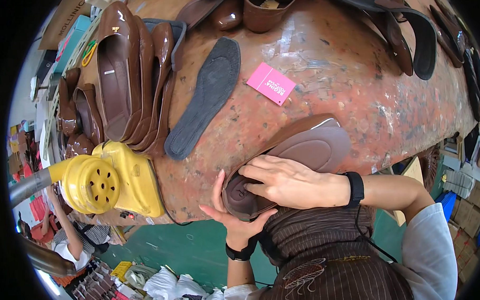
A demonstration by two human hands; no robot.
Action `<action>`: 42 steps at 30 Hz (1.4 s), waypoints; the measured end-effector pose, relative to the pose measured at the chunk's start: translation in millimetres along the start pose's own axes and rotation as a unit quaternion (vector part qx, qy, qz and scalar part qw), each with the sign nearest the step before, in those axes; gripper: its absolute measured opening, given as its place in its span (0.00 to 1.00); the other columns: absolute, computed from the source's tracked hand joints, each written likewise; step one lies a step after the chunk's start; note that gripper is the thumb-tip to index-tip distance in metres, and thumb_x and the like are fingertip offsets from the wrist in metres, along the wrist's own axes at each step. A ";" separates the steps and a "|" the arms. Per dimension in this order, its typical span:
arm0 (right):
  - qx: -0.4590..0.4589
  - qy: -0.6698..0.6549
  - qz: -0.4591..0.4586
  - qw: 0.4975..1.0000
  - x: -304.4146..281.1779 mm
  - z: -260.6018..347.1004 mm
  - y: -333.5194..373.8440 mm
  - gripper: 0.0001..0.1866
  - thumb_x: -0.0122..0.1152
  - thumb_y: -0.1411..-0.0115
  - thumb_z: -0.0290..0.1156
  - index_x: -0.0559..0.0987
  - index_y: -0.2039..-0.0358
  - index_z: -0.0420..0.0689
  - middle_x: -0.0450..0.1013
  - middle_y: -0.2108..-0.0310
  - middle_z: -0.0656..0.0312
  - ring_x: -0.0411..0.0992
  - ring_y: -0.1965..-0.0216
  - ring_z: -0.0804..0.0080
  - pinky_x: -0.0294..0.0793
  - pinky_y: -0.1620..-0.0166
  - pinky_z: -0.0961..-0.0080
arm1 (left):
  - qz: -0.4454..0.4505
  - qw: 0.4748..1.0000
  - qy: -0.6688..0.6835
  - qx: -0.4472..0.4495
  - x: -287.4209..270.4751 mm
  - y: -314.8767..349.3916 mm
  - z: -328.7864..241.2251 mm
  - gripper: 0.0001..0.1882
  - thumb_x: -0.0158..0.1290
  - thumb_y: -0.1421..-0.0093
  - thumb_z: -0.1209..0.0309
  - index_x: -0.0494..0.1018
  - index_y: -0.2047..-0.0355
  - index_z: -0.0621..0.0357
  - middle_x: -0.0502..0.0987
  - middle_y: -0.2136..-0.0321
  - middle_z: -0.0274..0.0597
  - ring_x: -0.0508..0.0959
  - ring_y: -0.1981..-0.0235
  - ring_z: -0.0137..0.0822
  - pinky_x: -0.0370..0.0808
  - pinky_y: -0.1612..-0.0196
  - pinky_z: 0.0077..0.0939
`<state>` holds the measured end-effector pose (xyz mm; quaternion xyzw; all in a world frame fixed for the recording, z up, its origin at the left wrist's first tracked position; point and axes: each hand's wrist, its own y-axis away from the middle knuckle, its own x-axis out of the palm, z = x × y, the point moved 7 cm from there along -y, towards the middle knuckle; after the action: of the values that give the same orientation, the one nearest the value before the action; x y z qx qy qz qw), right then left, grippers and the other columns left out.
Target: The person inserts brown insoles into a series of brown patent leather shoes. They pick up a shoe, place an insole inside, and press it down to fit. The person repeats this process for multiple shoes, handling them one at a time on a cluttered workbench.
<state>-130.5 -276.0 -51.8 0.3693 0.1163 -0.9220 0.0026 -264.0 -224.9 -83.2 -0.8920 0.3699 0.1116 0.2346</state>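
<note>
A glossy brown flat shoe (302, 126) lies at the near edge of the worktable, its heel toward my left hand. My left hand (237, 227) cups the heel from outside, thumb and fingers on either side of it. A mauve-brown insole (316, 150) lies along the shoe, its broad front part resting over the toe end. My right hand (291, 184) reaches into the shoe with bent fingers pressed on the insole near the heel; the fingertips are partly hidden by the shoe. Beyond them lie a dark grey insole (206, 98) and a pink card (271, 84).
A worn reddish worktable (354, 98) carries stacked brown shoes (119, 85) at the left and more shoes (267, 14) along its far side. Dark insoles (424, 45) lie far right. A yellow machine part (138, 180) stands near left. Another person's arm (68, 230) shows beyond it.
</note>
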 end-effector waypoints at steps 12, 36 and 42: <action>-0.073 0.075 0.146 0.984 32.6 11.3 3.9 0.19 0.54 0.41 0.34 0.82 0.50 0.49 0.67 0.37 0.56 0.60 0.32 0.63 0.50 0.27 0.61 | 0.003 0.999 0.013 -0.038 -5.8 -11.1 4.5 0.20 0.49 0.36 0.57 0.65 0.52 0.58 0.68 0.43 0.67 0.69 0.41 0.60 0.64 0.38 0.51; 0.211 0.152 -0.093 0.961 -67.3 38.7 90.4 0.15 0.60 0.53 0.20 0.76 0.62 0.37 0.74 0.51 0.43 0.74 0.48 0.44 0.67 0.39 0.46 | 0.392 0.877 -0.278 -0.021 114.1 7.2 -86.9 0.18 0.61 0.46 0.65 0.79 0.59 0.65 0.73 0.47 0.65 0.81 0.79 0.42 0.78 0.79 0.33; 0.207 0.238 -0.111 0.942 -56.6 -17.8 59.2 0.20 0.54 0.48 0.23 0.77 0.53 0.36 0.76 0.54 0.49 0.73 0.47 0.51 0.51 0.30 0.49 | 0.369 0.875 -0.311 -0.044 108.6 -6.3 -91.2 0.21 0.63 0.47 0.60 0.80 0.58 0.62 0.78 0.52 0.56 0.82 0.78 0.46 0.79 0.76 0.36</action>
<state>-71.9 -334.3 -38.3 0.5553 -0.0397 -0.8052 -0.2042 -180.9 -332.6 -42.7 -0.6193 0.5750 0.4780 0.2395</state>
